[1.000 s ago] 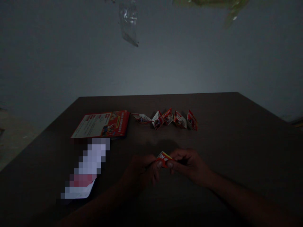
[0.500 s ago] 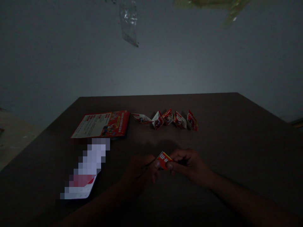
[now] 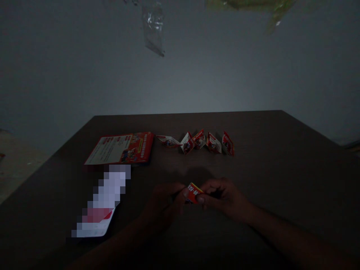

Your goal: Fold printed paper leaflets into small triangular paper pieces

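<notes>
The left hand [image 3: 168, 200] and right hand [image 3: 224, 195] are pinching a small folded red paper [image 3: 194, 192] from opposite sides, thumbs nearly closed against fingers, probably because its size demands fingertip control.

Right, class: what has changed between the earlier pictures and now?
The red paper, held in the left hand and right hand, shows more of its printed face; the left thumb shifted slightly left. Neither hand let go. The folded papers behind, the printed stack and phone stayed put.
</notes>
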A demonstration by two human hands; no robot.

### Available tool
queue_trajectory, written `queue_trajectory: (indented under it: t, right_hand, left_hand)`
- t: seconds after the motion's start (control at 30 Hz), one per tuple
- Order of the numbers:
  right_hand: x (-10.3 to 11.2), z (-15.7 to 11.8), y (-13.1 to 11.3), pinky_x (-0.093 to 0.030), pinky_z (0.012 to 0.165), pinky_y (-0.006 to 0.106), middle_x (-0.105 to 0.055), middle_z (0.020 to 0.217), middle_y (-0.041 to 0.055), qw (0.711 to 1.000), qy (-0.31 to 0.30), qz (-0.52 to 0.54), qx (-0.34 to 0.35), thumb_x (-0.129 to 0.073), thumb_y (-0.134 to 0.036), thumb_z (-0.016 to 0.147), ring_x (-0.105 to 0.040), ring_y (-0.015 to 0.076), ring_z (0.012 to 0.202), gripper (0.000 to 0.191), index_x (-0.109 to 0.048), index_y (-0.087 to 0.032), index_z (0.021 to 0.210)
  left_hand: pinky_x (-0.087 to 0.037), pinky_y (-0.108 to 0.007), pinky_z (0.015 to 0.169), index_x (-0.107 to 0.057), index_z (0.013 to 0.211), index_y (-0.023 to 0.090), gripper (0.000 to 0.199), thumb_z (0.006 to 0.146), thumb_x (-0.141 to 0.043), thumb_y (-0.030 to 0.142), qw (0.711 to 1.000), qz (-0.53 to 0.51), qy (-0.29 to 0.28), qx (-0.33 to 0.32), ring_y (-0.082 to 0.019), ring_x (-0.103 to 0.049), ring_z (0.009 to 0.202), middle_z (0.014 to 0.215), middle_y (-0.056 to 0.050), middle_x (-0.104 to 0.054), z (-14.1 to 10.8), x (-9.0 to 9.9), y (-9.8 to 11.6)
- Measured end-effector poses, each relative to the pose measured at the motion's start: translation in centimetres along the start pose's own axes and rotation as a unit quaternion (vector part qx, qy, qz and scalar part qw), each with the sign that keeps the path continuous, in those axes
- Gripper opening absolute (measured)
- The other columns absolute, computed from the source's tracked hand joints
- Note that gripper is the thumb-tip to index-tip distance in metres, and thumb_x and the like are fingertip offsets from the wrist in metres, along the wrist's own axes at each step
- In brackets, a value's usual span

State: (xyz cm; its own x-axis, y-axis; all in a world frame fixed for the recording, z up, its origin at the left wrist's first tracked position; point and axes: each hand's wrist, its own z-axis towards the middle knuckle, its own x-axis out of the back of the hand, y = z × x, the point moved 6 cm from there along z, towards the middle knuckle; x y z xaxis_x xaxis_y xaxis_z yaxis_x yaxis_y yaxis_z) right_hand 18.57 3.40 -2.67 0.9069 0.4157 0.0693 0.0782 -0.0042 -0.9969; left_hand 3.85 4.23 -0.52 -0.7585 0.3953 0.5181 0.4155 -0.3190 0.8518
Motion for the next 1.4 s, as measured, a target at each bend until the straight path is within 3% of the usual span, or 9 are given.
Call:
queue_trajectory:
  t: [0.2, 0.4, 0.7, 1.0, 1.17, 1.4]
  right_hand:
    - [-0.1, 0.1, -0.1, -0.044, 0.051, 0.02, -0.063, 0.063, 0.0, 1.0, -0.001, 0.008, 0.006, -0.067, -0.035, 0.078, -0.056, 0.0083, 0.053, 0.022, -0.066, -0.013, 0.078]
    - [0.0, 0.1, 0.1, -0.045, 0.051, 0.02, -0.063, 0.062, -0.0003, 1.0, 0.002, -0.007, 0.005, -0.066, -0.035, 0.078, -0.056, 0.0085, 0.053, 0.021, -0.066, -0.014, 0.078]
    - [-0.2, 0.1, 0.1, -0.044, 0.05, 0.019, -0.062, 0.06, -0.001, 1.0, -0.003, -0.009, -0.006, -0.068, -0.034, 0.076, -0.055, 0.0077, 0.051, 0.021, -0.065, -0.013, 0.075]
    - [-0.1, 0.1, -0.1, -0.042, 0.048, 0.018, -0.061, 0.058, -0.0012, 1.0, 0.0, -0.024, 0.0, -0.067, -0.031, 0.077, -0.054, 0.0072, 0.05, 0.02, -0.065, -0.012, 0.075]
    - [-0.1, 0.1, 0.0, -0.042, 0.05, 0.018, -0.061, 0.059, -0.0005, 1.0, -0.004, -0.016, 0.001, -0.066, -0.031, 0.078, -0.054, 0.0076, 0.051, 0.02, -0.065, -0.012, 0.075]
    - [-0.1, 0.0, 0.1, -0.041, 0.048, 0.018, -0.062, 0.059, -0.0003, 1.0, 0.0, -0.021, -0.006, -0.068, -0.03, 0.076, -0.053, 0.0076, 0.05, 0.019, -0.065, -0.011, 0.076]
  left_hand:
    - [-0.035, -0.017, 0.046, -0.062, 0.063, 0.013, 0.036, 0.088, -0.043, 0.03, 1.0, 0.015, 0.019, -0.005, -0.008, -0.05, 0.044, 0.048, 0.002, -0.053, 0.0, 0.1, 0.4]
    - [-0.039, -0.018, 0.049, -0.067, 0.082, 0.013, 0.028, 0.087, -0.045, 0.03, 0.999, -0.027, 0.021, 0.006, -0.01, -0.053, 0.048, 0.057, 0.001, -0.058, 0.2, 0.2, 0.2]
    - [-0.036, -0.017, 0.047, -0.069, 0.072, 0.015, 0.021, 0.08, -0.051, 0.021, 0.995, 0.038, 0.077, -0.054, -0.009, -0.052, 0.047, 0.054, 0.001, -0.06, 0.1, 0.8, 1.0]
    - [-0.038, -0.018, 0.049, -0.069, 0.076, 0.012, 0.026, 0.084, -0.049, 0.027, 0.999, -0.001, 0.046, 0.005, -0.01, -0.051, 0.049, 0.055, 0.0, -0.059, 0.1, 0.4, 0.1]
    - [-0.038, -0.018, 0.049, -0.067, 0.079, 0.012, 0.026, 0.085, -0.047, 0.027, 1.0, -0.006, 0.029, -0.008, -0.009, -0.051, 0.05, 0.058, 0.0, -0.059, 0.1, 0.1, 0.0]
    - [-0.034, -0.017, 0.048, -0.065, 0.067, 0.012, 0.026, 0.083, -0.047, 0.023, 0.995, 0.037, 0.069, -0.058, -0.008, -0.048, 0.048, 0.054, 0.001, -0.055, 0.0, 0.7, 0.7]
